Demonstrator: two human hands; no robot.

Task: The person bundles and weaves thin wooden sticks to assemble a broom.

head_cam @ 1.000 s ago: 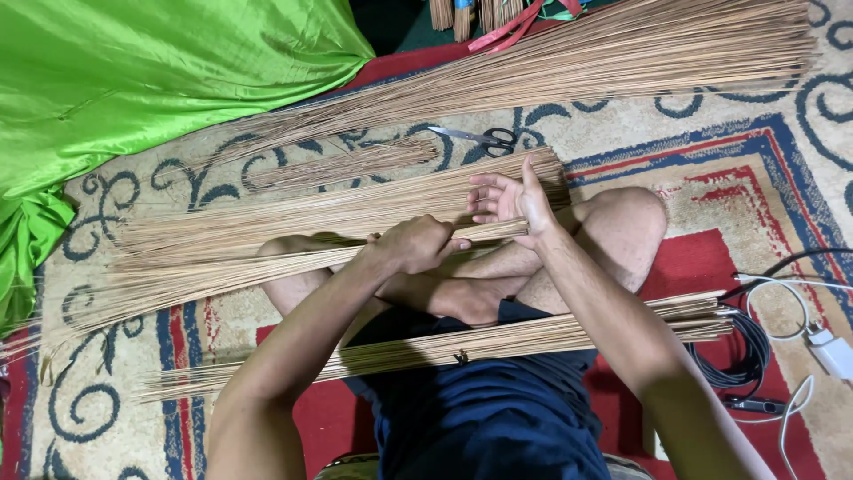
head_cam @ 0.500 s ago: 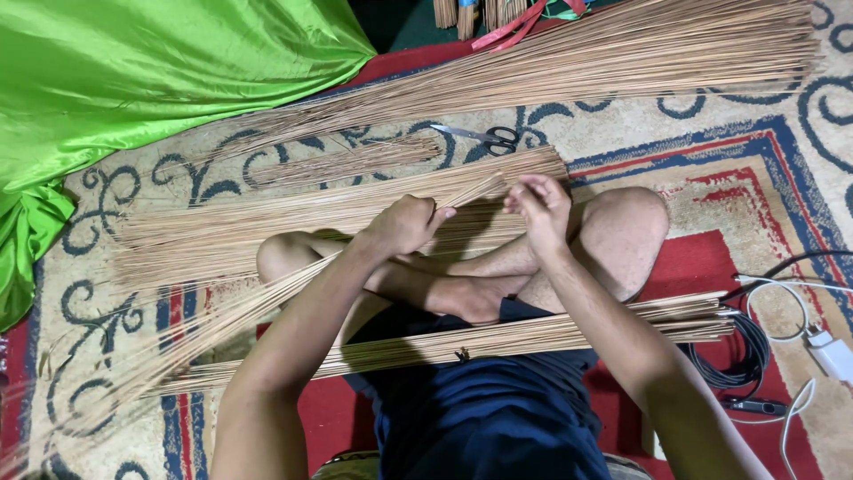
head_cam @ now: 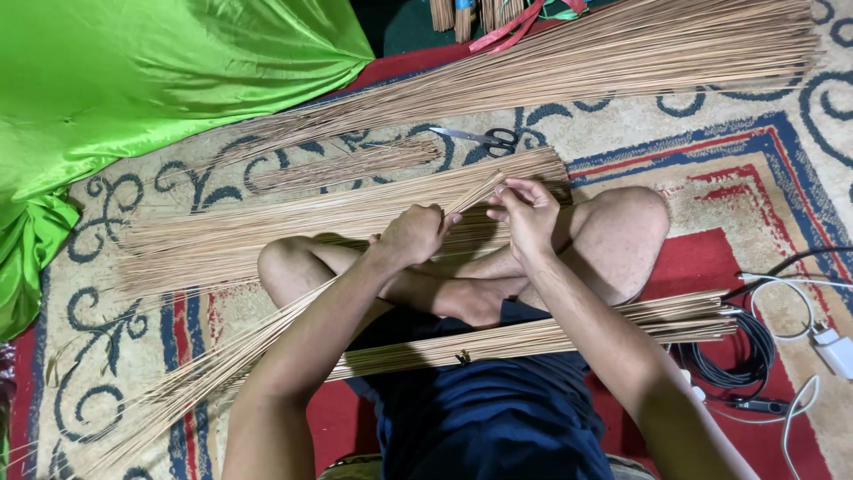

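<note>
I sit cross-legged on a patterned rug. My left hand is closed around a bundle of thin tan sticks that slants from the lower left up past my knee to its tip near my right hand. My right hand pinches the upper ends of those sticks with its fingertips. A flat pile of the same sticks lies on the rug just beyond my hands. Another tied bunch of sticks rests across my lap.
A long heap of sticks runs across the top. Scissors lie on the rug beyond the near pile. Green shiny cloth covers the upper left. Black and white cables and a white adapter lie at the right.
My left hand has lifted a bundle off the pile and swung its far end down to the lower left. My right hand moved from the pile to the bundle's upper tips.
</note>
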